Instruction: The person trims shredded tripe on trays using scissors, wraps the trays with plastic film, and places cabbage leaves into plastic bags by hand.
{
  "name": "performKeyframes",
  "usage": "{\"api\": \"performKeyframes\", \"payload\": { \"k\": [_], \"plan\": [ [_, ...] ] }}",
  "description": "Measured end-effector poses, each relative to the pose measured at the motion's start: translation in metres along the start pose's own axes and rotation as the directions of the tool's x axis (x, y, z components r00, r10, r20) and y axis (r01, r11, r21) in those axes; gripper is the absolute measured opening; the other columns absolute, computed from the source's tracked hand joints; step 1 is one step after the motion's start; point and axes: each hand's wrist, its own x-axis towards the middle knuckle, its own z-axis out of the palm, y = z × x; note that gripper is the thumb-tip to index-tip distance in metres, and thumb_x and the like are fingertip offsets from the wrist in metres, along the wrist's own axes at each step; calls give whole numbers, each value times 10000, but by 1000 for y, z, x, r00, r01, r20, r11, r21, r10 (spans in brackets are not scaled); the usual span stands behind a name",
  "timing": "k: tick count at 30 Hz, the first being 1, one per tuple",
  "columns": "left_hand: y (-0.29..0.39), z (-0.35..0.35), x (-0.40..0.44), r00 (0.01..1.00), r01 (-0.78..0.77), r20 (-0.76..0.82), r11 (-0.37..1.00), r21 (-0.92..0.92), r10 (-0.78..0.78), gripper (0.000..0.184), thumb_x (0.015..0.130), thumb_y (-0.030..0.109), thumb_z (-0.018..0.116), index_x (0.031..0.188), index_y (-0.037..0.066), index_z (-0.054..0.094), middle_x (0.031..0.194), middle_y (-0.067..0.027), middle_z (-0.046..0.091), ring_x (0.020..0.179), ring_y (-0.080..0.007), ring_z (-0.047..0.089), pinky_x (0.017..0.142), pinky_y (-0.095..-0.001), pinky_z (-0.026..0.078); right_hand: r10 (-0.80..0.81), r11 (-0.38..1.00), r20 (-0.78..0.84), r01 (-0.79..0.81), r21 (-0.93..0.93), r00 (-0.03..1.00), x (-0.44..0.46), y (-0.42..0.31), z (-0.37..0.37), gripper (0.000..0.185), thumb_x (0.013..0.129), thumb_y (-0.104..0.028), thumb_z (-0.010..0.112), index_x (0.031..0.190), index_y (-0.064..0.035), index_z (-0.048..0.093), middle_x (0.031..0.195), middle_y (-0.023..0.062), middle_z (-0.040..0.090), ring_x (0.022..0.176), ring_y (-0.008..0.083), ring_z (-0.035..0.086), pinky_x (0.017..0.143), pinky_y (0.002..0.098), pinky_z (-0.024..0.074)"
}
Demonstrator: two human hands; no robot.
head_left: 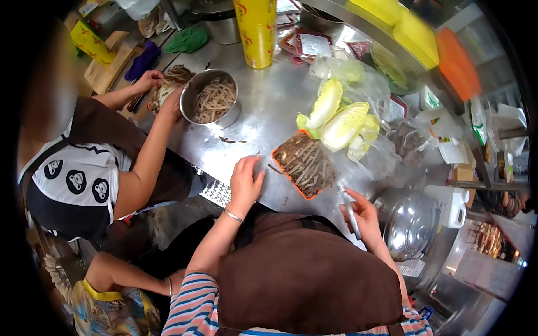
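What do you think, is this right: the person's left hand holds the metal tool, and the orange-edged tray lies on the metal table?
One point is wrong: in the head view, the right hand holds the metal tool, not the left hand. The orange-edged tray does lie on the metal table.

The steel worktop (268,103) gleams brightly, with a metal shelf (381,37) towards its far right.

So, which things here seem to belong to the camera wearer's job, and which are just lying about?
Likely in the job:
metal tool, in the right hand
orange-rimmed container
brown strips in it, near the open left hand

Probably just lying about:
yellow cylinder
green bundle
purple bundle
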Motion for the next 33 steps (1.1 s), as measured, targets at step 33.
{"api": "performKeyframes", "payload": {
  "k": [33],
  "plan": [
    [-24, -147, 181, 935, 314, 314, 796, -517, -165, 154, 877, 156, 609, 935, 13, 610, 787, 27, 597, 694, -45, 534, 639, -172, 425, -332, 604, -3, 210, -769, 943, 19, -44, 6, 388, 763, -194, 674, 1127, -86, 594, 826, 111, 658, 629, 230, 627, 614, 319, 491]
  ]
}}
